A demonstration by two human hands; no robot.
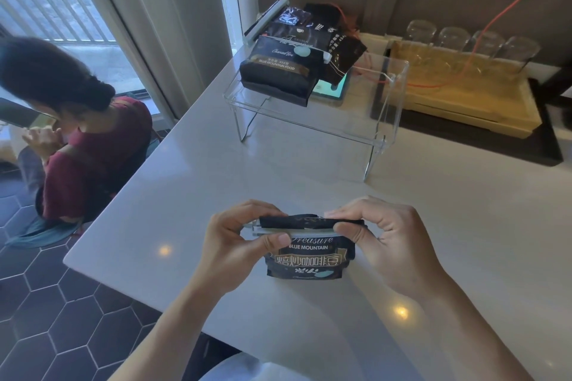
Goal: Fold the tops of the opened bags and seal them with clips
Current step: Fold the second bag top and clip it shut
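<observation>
Your two hands are closed on the coffee bag (pixel 309 252) standing upright on the white counter (pixel 464 226), right in front of you. Your left hand (pixel 235 244) pinches the left end of the pale clip (pixel 291 229) that runs across the bag's folded top, thumb in front, fingers curled over the back. Your right hand (pixel 380 235) grips the right end the same way, thumb pressed on the front, and it hides that end of the clip completely. Whether the clip is fully snapped shut, you can't tell from here. The fold itself shows only as a dark strip above the clip.

Further back, a clear acrylic stand (pixel 312 120) carries a pile of dark bags (pixel 278 74); one has a pale clip across its top, and the ones behind overlap too much to count. A teal object (pixel 331 88) peeks out from under them. To the right, upturned glasses (pixel 473 42) stand on a wooden tray (pixel 464 96), blurred. At the left edge sits another person (pixel 77 133), partly cut off.
</observation>
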